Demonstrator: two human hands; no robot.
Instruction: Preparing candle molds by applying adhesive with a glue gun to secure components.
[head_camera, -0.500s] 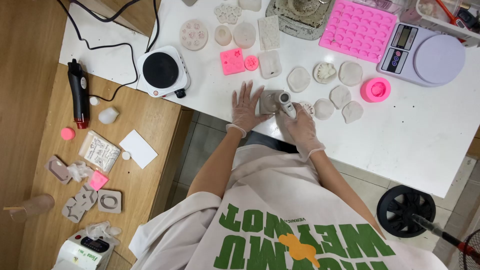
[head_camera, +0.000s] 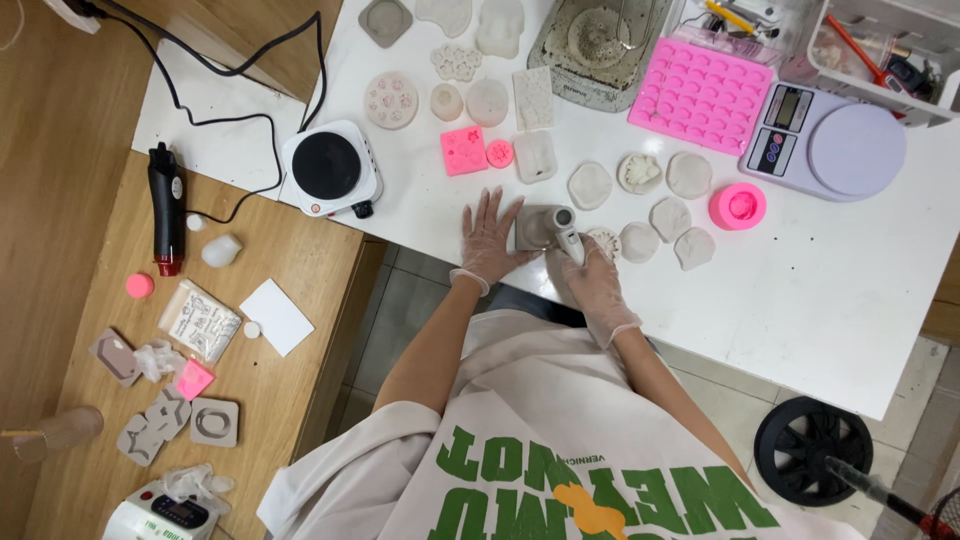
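Note:
Both of my hands wear thin clear gloves and work at the near edge of a white table (head_camera: 820, 300). My left hand (head_camera: 489, 240) lies flat with fingers spread, touching the left side of a grey square mould (head_camera: 533, 226). My right hand (head_camera: 592, 278) grips a small white and grey hand-held tool (head_camera: 566, 231), whose tip rests over the mould's right edge. Several pale round casts (head_camera: 590, 185) lie just beyond and to the right of the mould.
A white hot plate (head_camera: 330, 170) stands at the left, a pink mould tray (head_camera: 700, 95) and a digital scale (head_camera: 825, 145) at the back right, and a pink round mould (head_camera: 738, 206) nearby. A black heat gun (head_camera: 165, 210) and small moulds lie on the wooden bench (head_camera: 300, 270).
The view has shifted a little. Both hands stay at the grey mould, with the tool still in my right hand.

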